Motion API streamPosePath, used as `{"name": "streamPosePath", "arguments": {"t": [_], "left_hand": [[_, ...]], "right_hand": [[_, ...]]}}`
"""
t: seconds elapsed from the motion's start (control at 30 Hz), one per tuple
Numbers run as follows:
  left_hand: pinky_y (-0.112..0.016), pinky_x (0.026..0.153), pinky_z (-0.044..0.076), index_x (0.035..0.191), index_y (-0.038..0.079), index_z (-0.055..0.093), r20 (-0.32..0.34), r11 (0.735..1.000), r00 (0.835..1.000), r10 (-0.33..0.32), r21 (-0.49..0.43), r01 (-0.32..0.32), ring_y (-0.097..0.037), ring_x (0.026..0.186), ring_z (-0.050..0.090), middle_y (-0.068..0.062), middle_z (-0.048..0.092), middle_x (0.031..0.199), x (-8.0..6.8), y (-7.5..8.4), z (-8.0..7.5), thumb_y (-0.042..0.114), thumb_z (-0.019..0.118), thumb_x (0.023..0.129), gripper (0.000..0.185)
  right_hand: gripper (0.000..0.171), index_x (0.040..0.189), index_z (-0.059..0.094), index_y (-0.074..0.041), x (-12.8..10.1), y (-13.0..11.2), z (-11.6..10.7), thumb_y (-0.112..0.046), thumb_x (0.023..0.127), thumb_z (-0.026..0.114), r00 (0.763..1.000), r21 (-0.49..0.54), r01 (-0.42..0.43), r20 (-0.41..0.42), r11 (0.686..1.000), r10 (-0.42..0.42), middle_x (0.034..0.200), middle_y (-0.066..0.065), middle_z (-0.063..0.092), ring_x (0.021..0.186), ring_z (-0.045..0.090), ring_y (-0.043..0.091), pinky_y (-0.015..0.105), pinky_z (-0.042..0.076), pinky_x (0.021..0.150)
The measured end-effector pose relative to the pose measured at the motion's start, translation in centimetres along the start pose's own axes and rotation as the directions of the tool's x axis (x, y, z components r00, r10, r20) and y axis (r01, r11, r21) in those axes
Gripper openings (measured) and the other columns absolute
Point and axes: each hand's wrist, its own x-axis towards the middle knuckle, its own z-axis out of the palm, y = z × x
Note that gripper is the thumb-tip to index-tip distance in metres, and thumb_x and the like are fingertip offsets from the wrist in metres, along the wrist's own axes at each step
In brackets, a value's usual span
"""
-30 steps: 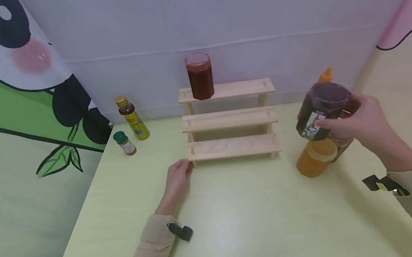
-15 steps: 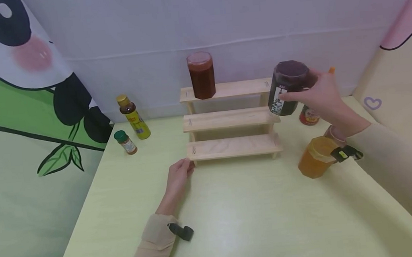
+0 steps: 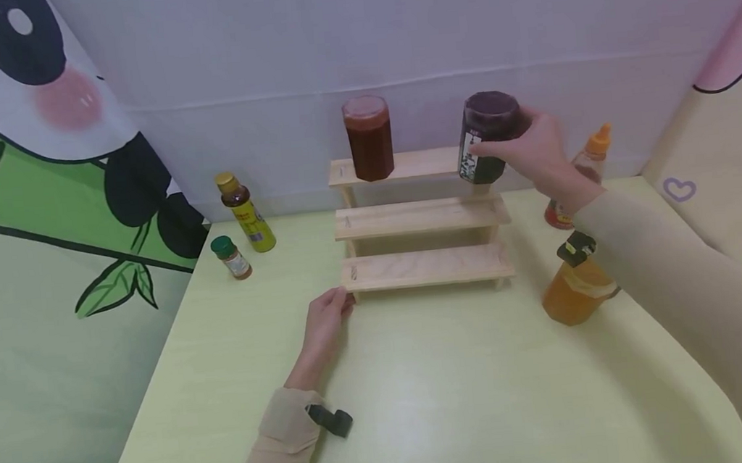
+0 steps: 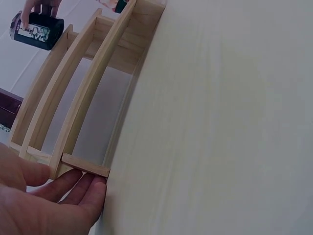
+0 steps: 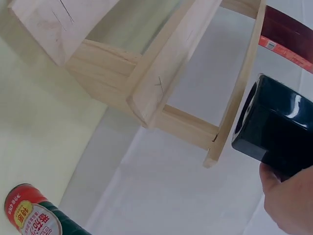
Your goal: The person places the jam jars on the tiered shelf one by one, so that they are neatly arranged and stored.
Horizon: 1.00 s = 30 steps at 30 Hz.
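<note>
A three-step wooden rack [image 3: 422,216] stands at the back of the table. My left hand [image 3: 326,322] holds its lower left front corner; in the left wrist view the thumb lies at the bottom shelf's end, fingers [image 4: 93,196] curled beneath it. My right hand [image 3: 537,149] grips a dark, many-sided jar [image 3: 490,131] with a black-and-white label, slightly tilted, at the right end of the top shelf. In the right wrist view a gap shows between jar [image 5: 279,127] and shelf edge. A reddish-brown jar [image 3: 369,141] stands on the top shelf's left end.
Right of the rack stand an orange-capped squeeze bottle [image 3: 589,171] and an orange-filled jar [image 3: 572,295], partly behind the right sleeve. To the left are a gold-capped yellow bottle [image 3: 248,216] and a small green-lidded jar [image 3: 232,258]. A pale cloth backdrop [image 3: 272,137] rises behind.
My right hand has carried the dark jar from above the orange-filled jar leftward and up to the top shelf's right end. The left hand stays at the rack's corner.
</note>
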Motion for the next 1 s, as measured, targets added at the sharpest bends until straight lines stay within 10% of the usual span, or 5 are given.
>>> {"name": "streamPosePath", "arguments": {"t": [1.0], "left_hand": [[-0.033, 0.099, 0.048, 0.121, -0.006, 0.057, -0.003, 1.0, 1.0, -0.002, -0.018, 0.002, -0.026, 0.112, 0.057, -0.022, 0.06, 0.119, -0.1, 0.0, 0.2, 0.019, 0.043, 0.101, 0.035]], "right_hand": [[0.076, 0.127, 0.055, -0.015, 3.7, -0.5, 3.3, -0.034, 0.061, 0.088, 0.999, -0.034, 0.012, 0.051, 0.999, -0.01, 0.125, 0.006, 0.061, 0.111, 0.055, 0.016, 0.033, 0.042, 0.103]]}}
